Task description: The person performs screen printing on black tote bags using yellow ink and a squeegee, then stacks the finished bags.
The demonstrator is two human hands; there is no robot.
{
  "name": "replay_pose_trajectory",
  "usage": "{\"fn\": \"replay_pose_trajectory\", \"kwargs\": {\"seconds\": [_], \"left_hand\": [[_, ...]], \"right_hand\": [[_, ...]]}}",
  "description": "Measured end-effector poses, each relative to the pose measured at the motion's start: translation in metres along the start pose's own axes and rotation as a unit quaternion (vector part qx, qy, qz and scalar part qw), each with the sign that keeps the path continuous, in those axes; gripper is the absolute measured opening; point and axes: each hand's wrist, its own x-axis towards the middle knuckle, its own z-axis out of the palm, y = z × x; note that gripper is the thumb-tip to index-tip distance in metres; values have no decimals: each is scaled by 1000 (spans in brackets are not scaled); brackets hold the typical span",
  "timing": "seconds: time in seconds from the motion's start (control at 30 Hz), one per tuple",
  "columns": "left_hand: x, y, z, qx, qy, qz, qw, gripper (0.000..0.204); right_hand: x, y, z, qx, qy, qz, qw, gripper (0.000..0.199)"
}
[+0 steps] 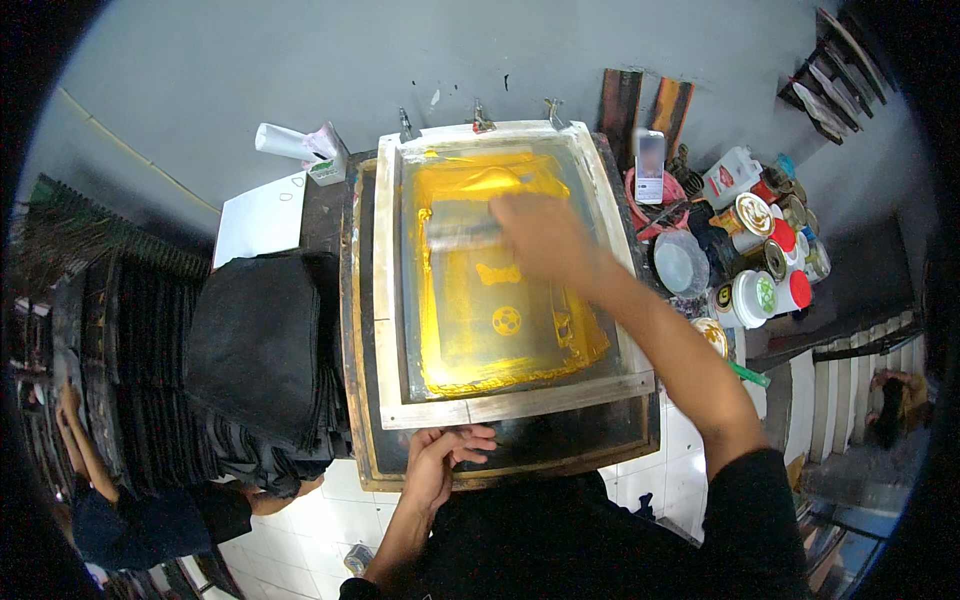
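A screen printing frame with pale wooden sides lies in front of me, its mesh smeared with yellow ink. A ball design and another small shape show in the mesh. My right hand, blurred by motion, grips a squeegee on the upper half of the screen. The squeegee is blurred too, and my hand covers its right part. Just below the frame's near edge, my left hand has its fingers loosely bent and apart, holding nothing that I can see. Beneath the frame is a dark, wood-edged board.
Black fabric pieces are stacked at the left. Ink tubs, a bottle and a phone crowd the right side. Clamps stand at the frame's far edge. Another person is at the lower left, one more far right.
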Motion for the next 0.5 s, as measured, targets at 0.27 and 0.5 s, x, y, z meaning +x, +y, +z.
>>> {"fn": "replay_pose_trajectory", "kwargs": {"seconds": [0.27, 0.5], "left_hand": [[-4, -5, 2, -236, 0, -97, 967, 44], [5, 44, 7, 41, -98, -16, 994, 34]], "right_hand": [[88, 62, -13, -30, -66, 46, 996, 47], [60, 36, 6, -79, -25, 58, 995, 34]]}}
